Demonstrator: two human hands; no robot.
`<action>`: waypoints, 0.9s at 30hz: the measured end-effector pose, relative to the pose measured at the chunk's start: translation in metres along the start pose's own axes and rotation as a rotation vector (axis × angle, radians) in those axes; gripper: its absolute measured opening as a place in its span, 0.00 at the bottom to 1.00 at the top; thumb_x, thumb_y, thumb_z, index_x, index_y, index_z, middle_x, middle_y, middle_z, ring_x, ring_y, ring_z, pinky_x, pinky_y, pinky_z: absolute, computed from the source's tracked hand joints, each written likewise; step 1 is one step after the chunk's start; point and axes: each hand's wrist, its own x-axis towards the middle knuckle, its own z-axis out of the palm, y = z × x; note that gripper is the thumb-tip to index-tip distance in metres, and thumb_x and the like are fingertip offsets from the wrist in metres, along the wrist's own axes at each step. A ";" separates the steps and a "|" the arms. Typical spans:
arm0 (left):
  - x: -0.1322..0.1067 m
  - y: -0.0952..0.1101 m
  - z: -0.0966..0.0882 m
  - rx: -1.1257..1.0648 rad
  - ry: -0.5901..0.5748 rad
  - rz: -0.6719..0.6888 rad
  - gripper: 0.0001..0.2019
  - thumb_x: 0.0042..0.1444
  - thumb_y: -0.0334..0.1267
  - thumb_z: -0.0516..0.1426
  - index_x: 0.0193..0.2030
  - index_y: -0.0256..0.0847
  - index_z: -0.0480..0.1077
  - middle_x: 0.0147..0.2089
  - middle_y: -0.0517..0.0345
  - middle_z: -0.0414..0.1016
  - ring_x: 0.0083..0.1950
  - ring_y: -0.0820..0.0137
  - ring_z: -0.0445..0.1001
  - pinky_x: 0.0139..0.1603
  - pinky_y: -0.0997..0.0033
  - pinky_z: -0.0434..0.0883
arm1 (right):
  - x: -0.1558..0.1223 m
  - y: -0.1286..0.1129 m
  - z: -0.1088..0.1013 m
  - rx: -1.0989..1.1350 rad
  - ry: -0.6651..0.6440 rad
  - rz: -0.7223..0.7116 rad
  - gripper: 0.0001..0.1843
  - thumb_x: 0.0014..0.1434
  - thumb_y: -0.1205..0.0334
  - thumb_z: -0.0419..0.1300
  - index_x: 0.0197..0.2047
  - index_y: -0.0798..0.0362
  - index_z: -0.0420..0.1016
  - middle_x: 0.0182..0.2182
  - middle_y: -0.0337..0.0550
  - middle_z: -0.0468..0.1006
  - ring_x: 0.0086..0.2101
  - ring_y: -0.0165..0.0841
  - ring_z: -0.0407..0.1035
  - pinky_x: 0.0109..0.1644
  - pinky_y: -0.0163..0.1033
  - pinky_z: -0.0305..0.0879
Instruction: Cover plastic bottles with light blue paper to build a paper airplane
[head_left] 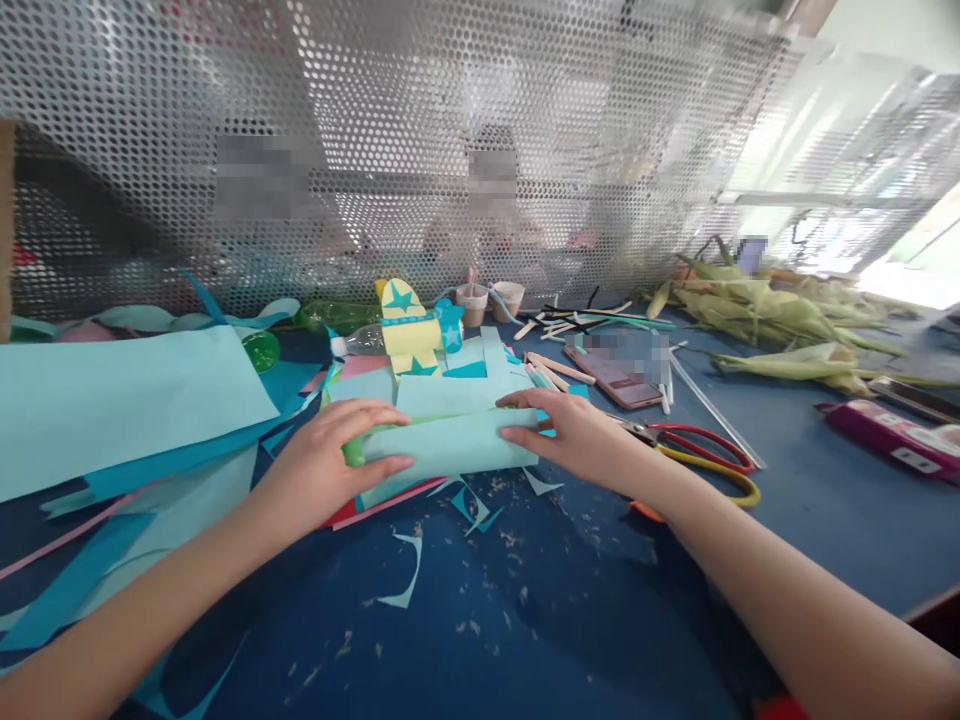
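Observation:
A sheet of light blue paper [450, 446] curls around something green [353, 451], which shows at its left end and looks like a plastic bottle. My left hand [341, 450] grips the left end, thumb in front and fingers over the top. At the right end, my right hand [551, 425] pinches the paper between thumb and fingers. Just behind stands a yellow paper shape with blue stars [412, 335], fixed on a clear bottle [364, 342]. More cut paper lies beneath the roll.
Large blue sheets [127, 400] cover the left side. To the right lie scissors with red and yellow handles [705, 450], a phone [619, 375], a purple packet [892, 440] and corn husks [765, 305]. Paper cups [472, 304] stand before the perforated silver screen [420, 130].

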 end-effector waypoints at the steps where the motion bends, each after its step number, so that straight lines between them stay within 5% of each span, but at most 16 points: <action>1: 0.000 -0.001 0.000 0.009 -0.001 0.005 0.30 0.52 0.69 0.52 0.45 0.47 0.75 0.50 0.53 0.76 0.51 0.58 0.73 0.57 0.57 0.68 | 0.000 0.000 -0.001 0.014 -0.012 0.001 0.22 0.62 0.49 0.57 0.55 0.52 0.71 0.50 0.48 0.76 0.39 0.37 0.75 0.44 0.45 0.72; 5: -0.001 -0.006 -0.001 0.040 -0.008 0.029 0.27 0.55 0.66 0.52 0.45 0.47 0.73 0.50 0.54 0.74 0.51 0.59 0.73 0.57 0.58 0.68 | 0.000 0.006 -0.009 0.132 -0.076 -0.032 0.25 0.59 0.49 0.60 0.57 0.51 0.69 0.59 0.48 0.70 0.50 0.39 0.71 0.51 0.45 0.71; 11: 0.001 -0.014 -0.004 0.018 -0.056 0.010 0.27 0.54 0.67 0.52 0.46 0.48 0.72 0.51 0.54 0.74 0.53 0.58 0.73 0.58 0.57 0.67 | -0.003 0.012 -0.015 0.132 -0.142 -0.162 0.09 0.56 0.56 0.64 0.37 0.51 0.74 0.62 0.45 0.65 0.55 0.41 0.67 0.54 0.47 0.68; 17: 0.002 -0.021 -0.007 0.023 -0.090 0.014 0.28 0.54 0.67 0.52 0.50 0.48 0.73 0.55 0.53 0.73 0.53 0.57 0.73 0.56 0.60 0.69 | -0.005 0.013 -0.001 -0.010 -0.074 -0.227 0.22 0.55 0.61 0.64 0.53 0.49 0.66 0.60 0.48 0.64 0.56 0.43 0.63 0.56 0.49 0.66; 22: -0.003 -0.021 -0.006 0.073 -0.138 0.065 0.29 0.51 0.66 0.56 0.55 0.53 0.69 0.59 0.56 0.69 0.56 0.57 0.70 0.55 0.59 0.69 | -0.007 0.012 0.001 -0.058 -0.054 -0.181 0.25 0.54 0.62 0.65 0.53 0.47 0.61 0.56 0.47 0.66 0.54 0.42 0.64 0.53 0.49 0.66; 27: -0.008 -0.017 -0.003 0.157 -0.231 0.072 0.28 0.54 0.60 0.57 0.58 0.51 0.65 0.55 0.55 0.72 0.50 0.58 0.75 0.48 0.61 0.72 | -0.015 0.008 -0.020 0.030 -0.243 -0.186 0.22 0.54 0.45 0.64 0.46 0.46 0.65 0.60 0.43 0.62 0.54 0.42 0.65 0.53 0.45 0.66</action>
